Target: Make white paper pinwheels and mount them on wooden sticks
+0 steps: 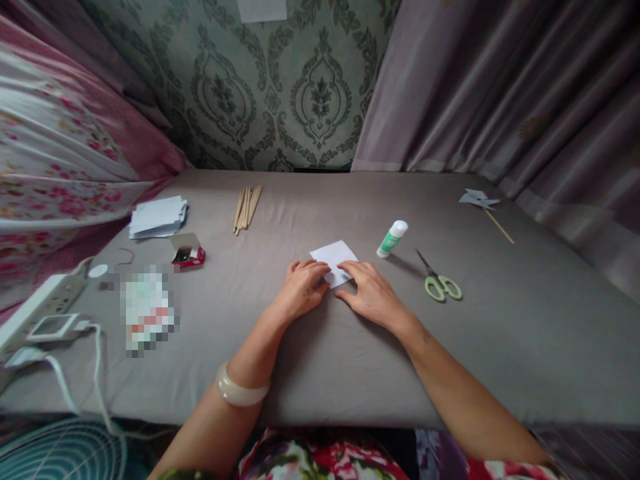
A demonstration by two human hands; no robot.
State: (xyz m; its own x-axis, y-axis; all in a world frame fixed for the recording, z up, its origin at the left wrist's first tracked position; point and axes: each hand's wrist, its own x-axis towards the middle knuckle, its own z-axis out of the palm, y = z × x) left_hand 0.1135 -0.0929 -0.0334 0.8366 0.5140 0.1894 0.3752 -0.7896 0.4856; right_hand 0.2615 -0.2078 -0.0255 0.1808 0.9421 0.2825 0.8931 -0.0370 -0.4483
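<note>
1. The white paper sheet (334, 257) is lying flat on the grey table (500, 347), near its middle, and serves as the landmark for this report.
2. The left hand (301, 291) is resting on the sheet's near-left edge, fingers curled loosely and pressing down on the paper — apparently pinning it so it cannot slide.
3. The right hand (373, 295) is lying at the near-right corner, fingers extended and flat, tips touching the sheet; neither hand is lifting it.
4. Just right of the sheet a glue stick (393, 239) is lying tilted, and further right the green scissors (440, 280) are sitting closed — both within easy reach.
5. Beyond the sheet to the left, wooden sticks (247, 208) are lying bundled; further left a paper stack (158, 217) and a small red box (188, 254) are sitting.
6. Far right of the sheet, a paper pinwheel (480, 200) is lying.
</note>
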